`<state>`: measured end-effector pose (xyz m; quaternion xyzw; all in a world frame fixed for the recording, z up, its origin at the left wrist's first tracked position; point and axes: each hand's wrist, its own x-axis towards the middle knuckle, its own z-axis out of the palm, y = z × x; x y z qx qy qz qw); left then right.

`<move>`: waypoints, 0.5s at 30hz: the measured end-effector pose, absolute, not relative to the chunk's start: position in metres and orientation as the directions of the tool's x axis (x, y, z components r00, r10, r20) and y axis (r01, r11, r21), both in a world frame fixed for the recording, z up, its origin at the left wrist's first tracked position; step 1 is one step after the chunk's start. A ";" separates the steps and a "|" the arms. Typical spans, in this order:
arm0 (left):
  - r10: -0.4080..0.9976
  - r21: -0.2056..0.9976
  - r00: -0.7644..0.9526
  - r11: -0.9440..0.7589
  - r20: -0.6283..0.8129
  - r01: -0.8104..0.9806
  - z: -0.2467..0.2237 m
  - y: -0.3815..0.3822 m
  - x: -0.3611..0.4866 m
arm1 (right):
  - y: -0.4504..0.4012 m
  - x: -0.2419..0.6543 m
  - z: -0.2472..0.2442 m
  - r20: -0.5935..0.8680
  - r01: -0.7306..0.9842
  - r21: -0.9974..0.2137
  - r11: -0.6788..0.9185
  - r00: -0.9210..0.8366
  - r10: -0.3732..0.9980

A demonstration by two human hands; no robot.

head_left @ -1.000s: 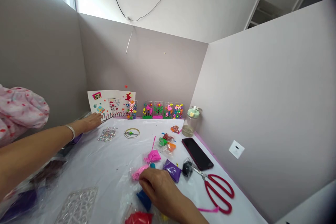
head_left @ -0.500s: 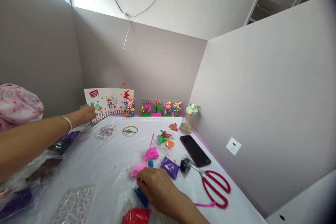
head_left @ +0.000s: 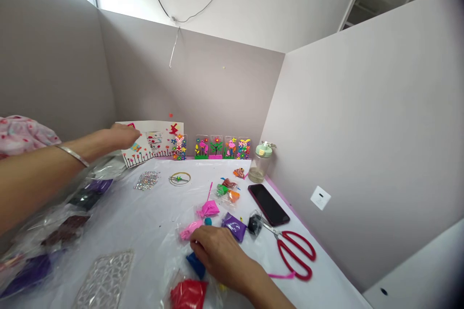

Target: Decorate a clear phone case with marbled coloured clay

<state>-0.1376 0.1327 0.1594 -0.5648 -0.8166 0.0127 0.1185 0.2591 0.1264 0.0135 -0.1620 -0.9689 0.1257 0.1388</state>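
Observation:
My left hand [head_left: 125,136] is raised in front of the white decorated sheet [head_left: 159,128] leaning on the back wall. Its fingers are blurred and turned away, so their hold cannot be seen. Low over the table, my right hand [head_left: 217,253] has its fingers curled downward and closed; the fingertips and anything in them are hidden. Around it lie bagged lumps of modelling clay: light pink clay [head_left: 191,230], blue clay [head_left: 196,265], purple clay [head_left: 234,227] and red clay [head_left: 189,294]. A small teal ball [head_left: 208,221] sits just beyond the knuckles.
Red-handled scissors [head_left: 297,253], a black phone [head_left: 268,204] and a bottle [head_left: 258,166] stand or lie at right. Clear patterned case [head_left: 105,277], rhinestones [head_left: 147,180] and a bangle [head_left: 180,178] are on the table. Bagged clay [head_left: 67,229] fills the left; decorated panels [head_left: 216,146] line the back.
My left hand has risen and moved slightly right across the decorated sheet. My right hand has stayed almost in place among the clay bags.

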 end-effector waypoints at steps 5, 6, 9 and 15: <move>0.933 0.018 -0.288 0.291 0.216 0.957 0.149 0.114 -0.078 | 0.128 0.259 0.011 0.215 0.282 -0.370 0.885 -0.901 0.377; 0.936 0.065 -0.277 0.269 0.219 0.961 0.137 0.106 -0.064 | 0.129 0.259 0.012 0.211 0.282 -0.385 0.879 -0.900 0.381; 0.956 0.523 -0.236 0.113 0.176 0.845 0.087 0.077 -0.032 | 0.128 0.259 0.014 0.196 0.296 -0.413 0.861 -0.895 0.401; 0.947 0.485 -0.290 0.189 0.140 0.854 0.039 0.060 -0.084 | 0.125 0.256 0.016 0.145 0.309 -0.447 0.840 -0.901 0.409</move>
